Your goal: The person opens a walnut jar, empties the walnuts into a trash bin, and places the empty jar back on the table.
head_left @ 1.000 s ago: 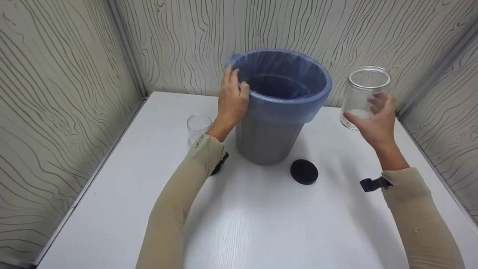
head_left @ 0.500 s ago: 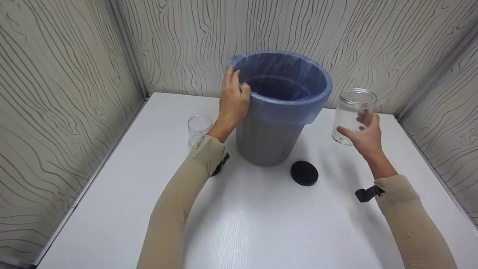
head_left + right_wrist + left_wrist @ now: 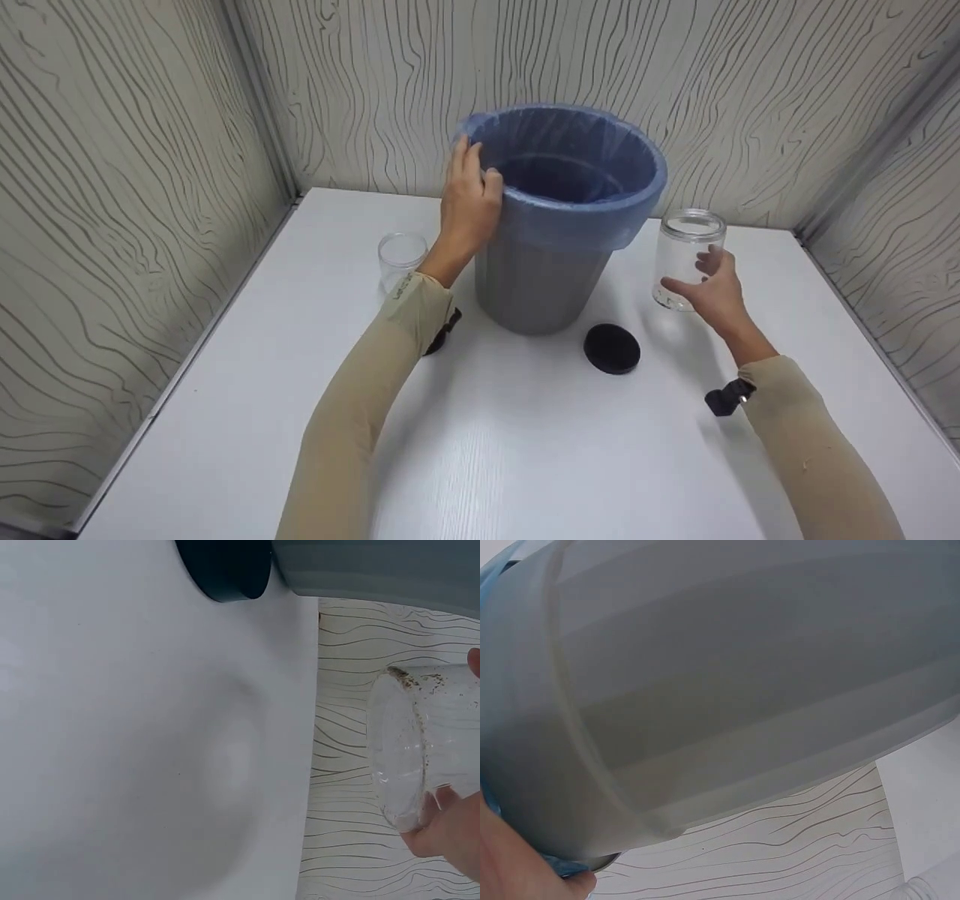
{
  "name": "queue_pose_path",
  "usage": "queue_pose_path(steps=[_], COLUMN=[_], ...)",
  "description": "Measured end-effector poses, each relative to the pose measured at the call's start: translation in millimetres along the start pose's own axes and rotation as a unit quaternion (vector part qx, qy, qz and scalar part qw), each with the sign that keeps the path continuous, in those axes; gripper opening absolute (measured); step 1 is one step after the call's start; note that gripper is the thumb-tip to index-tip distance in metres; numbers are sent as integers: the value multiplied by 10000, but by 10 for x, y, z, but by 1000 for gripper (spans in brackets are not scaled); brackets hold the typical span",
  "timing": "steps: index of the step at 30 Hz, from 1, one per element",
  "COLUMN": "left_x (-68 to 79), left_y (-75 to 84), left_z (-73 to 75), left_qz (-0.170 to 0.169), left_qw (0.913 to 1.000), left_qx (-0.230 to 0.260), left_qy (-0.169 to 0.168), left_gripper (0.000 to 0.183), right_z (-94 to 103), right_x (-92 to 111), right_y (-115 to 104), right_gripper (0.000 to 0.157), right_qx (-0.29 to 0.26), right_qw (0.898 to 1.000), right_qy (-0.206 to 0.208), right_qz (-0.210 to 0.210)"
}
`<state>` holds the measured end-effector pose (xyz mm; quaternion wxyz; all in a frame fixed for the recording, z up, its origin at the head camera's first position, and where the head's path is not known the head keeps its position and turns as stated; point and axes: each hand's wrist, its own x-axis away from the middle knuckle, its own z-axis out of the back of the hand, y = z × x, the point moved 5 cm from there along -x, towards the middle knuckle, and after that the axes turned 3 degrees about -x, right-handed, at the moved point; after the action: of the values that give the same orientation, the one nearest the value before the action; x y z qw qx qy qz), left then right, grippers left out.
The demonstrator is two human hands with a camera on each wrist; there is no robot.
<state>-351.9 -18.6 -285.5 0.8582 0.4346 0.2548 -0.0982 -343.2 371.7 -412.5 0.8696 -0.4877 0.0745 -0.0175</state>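
Note:
A grey trash can (image 3: 532,289) with a blue plastic liner (image 3: 562,229) folded over its rim stands on the white table. My left hand (image 3: 471,199) grips the left side of that rim, fingers over the edge; in the left wrist view the can's ribbed wall fills most of the picture. To the right of the can, my right hand (image 3: 716,292) holds a clear jar (image 3: 676,259) upright by its lower part, thumb in front and fingers behind. No lid is on it. Small brown bits cling near the jar's base (image 3: 397,742), which is lifted off the table.
A round black lid (image 3: 611,349) lies in front of the can. On the left stands a smaller clear jar (image 3: 401,251), partly behind my left wrist. Another black object (image 3: 435,343) shows beside the left sleeve. Patterned wall panels (image 3: 375,90) enclose the table's back and sides.
My right hand has brought the clear jar down and to the left, closer to the trash can and the table. The left hand has stayed on the rim.

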Motion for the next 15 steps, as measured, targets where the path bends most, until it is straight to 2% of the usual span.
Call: queue_pose_path(steps=[10,15], left_x=[-5,5], left_y=[4,-6], left_z=[3,-1], left_qz=[18,35], left_qw=[10000,10000], left_qx=[-21,-20], left_qy=[15,4], left_gripper=[53,53], right_z=[-90,-146], right_x=[-32,-39], right_y=[208,273], right_gripper=[115,112], right_qx=[194,284], right_qw=[9994,9987], right_qy=[-174,-261], right_qz=[-223,-348])
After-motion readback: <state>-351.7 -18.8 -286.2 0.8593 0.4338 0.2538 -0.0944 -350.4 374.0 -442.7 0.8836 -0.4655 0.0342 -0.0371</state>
